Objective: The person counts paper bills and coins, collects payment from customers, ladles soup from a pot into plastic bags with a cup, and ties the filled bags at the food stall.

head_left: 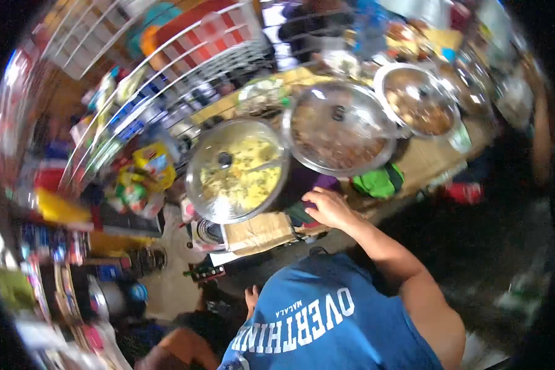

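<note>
My right hand (328, 208) is at the table's near edge, its fingers bent over a dark cloth (299, 214). A purple cloth (317, 180) lies just beyond it. To its left is a wide pan of yellow food (253, 169) under a clear lid. A larger lidded pan of brown food (339, 139) stands beyond the hand, and a bright green cloth (379, 182) lies to its right. My left hand (251, 297) shows only partly beside my blue shirt, fingers a little apart, with nothing visible in them; the rest is hidden.
Another lidded pot (418, 98) stands at the right of the cardboard-covered table (259, 234). White wire racks (185, 37) rise behind. At left are packets (154, 166) and blurred shelves. A bent bare arm (179, 345) shows at the bottom; whose it is I cannot tell.
</note>
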